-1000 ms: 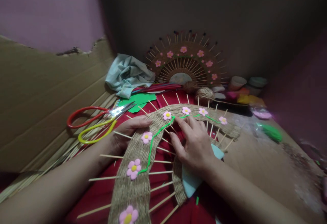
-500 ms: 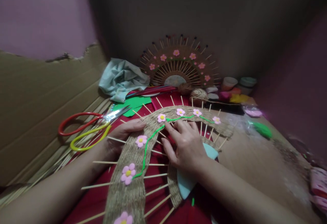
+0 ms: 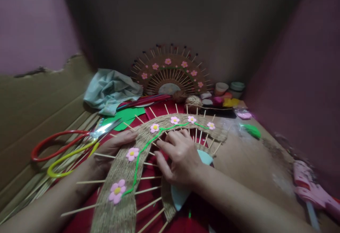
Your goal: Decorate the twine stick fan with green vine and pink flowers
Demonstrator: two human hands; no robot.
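A half-round fan, woven of jute twine over thin wooden sticks, lies across a red surface. Pink clay flowers with yellow centres dot its wide band, and a thin green clay strip runs between them like a vine. My left hand is closed on the band's outer edge, thumb on top, its other fingers hidden beneath. Over the sticks, at the inner edge, rests my right hand; its fingers are bent, with thumb and index apart. Pale blue material fills the fan's centre.
Scissors with red and yellow handles lie on the left near green sheet and bundled sticks. A finished-looking flowered fan leans at the back wall. Twine ball, cloth, tubs and a pink glue gun surround the workspace.
The view has swung right, so everything sits farther left and a pink glue gun has come into sight. My right index finger has moved off the green strip to the band's inner edge.
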